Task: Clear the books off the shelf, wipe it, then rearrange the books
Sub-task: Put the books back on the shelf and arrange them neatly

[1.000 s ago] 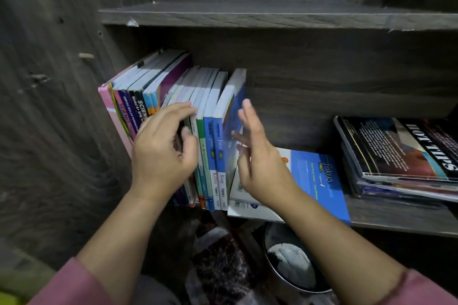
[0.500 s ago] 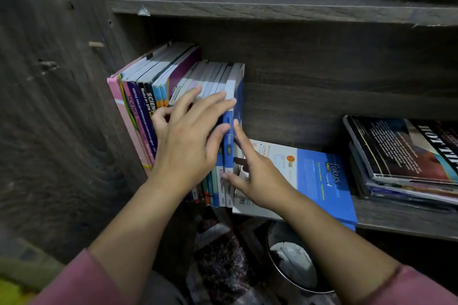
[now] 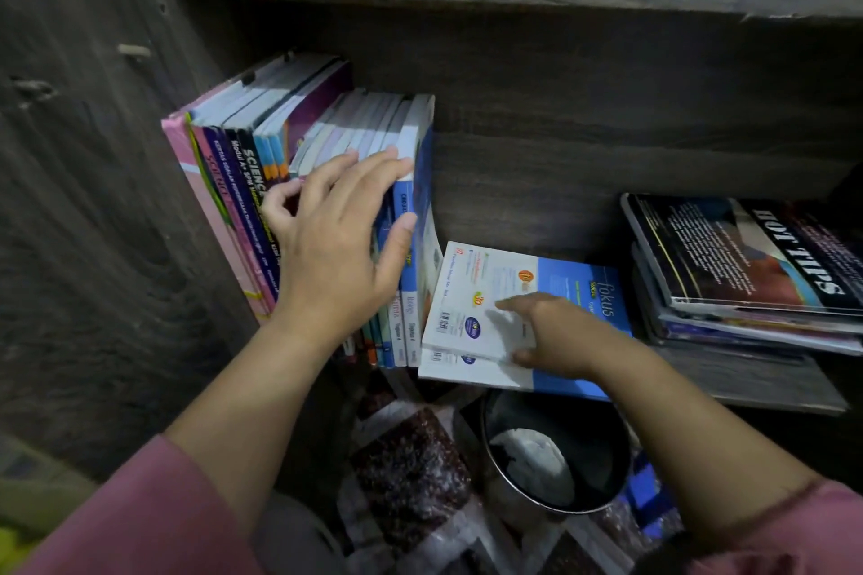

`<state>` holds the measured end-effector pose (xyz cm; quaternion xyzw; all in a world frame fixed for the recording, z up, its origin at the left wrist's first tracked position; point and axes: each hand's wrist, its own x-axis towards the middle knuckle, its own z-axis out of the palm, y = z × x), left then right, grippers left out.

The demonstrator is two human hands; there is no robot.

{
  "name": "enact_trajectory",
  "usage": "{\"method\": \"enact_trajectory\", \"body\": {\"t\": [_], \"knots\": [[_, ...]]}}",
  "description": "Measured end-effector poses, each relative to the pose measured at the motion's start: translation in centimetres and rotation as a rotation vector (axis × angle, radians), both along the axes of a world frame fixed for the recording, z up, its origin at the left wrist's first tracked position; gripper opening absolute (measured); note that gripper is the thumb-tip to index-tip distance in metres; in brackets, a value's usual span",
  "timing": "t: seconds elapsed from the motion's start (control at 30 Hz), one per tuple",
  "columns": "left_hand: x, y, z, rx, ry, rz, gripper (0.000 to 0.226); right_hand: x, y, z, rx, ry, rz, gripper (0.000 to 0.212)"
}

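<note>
While the left hand point(image 3: 336, 243) lies across the spines of the row of upright paperback textbooks point(image 3: 252, 163) at the left end of the dark grey wooden shelf point(image 3: 756, 383), its grip is released. Fingers are pretty much straight, tips up at the top edges, thumb pressing a blue spine at the row's right end. Those books lean left against the cabinet's side wall point(image 3: 93, 201), middle left of the frame.

Right hand point(image 3: 555, 336) is lower centre on the blue-and-white "fokus" workbook point(image 3: 574, 289), which lies flat just right of the row, on top of a second matching workbook point(image 3: 471, 371). That grip is grasping the top one: index finger stretched over the white part of the cover, thumb tucked at the front edge. Bit blurry tho.

Far right of the shelf sits a flat stack of glossy magazines point(image 3: 747, 266), top one reading HOT TIPS, well apart from the workbooks. Bottom centre, below the shelf, is a round metal bowl point(image 3: 588, 434) with something white inside.
</note>
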<state>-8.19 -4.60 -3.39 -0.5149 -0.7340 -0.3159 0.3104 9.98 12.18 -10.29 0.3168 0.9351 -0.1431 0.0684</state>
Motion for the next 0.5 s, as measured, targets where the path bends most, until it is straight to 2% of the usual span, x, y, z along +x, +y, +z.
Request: {"method": "enact_trajectory", "body": {"t": [0.07, 0.2, 0.3, 0.37, 0.5], "knots": [[0.0, 0.1, -0.1, -0.009, 0.0, 0.002, 0.043, 1.7, 1.0, -0.9, 0.009, -0.085, -0.064, 0.076], [0.2, 0.3, -0.3, 0.007, -0.001, 0.012, 0.044, 4.4, 2.1, -2.0, -0.026, -0.228, -0.19, 0.113], [0.2, 0.6, -0.5, 0.031, -0.006, 0.019, 0.045, 5.3, 1.8, -2.6, 0.015, -0.299, -0.187, 0.131], [0.3, 0.8, -0.7, 0.049, 0.001, 0.023, 0.044, 5.3, 1.6, -3.4, 0.063, -0.287, -0.185, 0.132], [0.3, 1.1, -1.0, 0.086, 0.007, 0.023, 0.043, 5.4, 1.7, -4.3, 0.135, -0.245, -0.141, 0.112]]}}
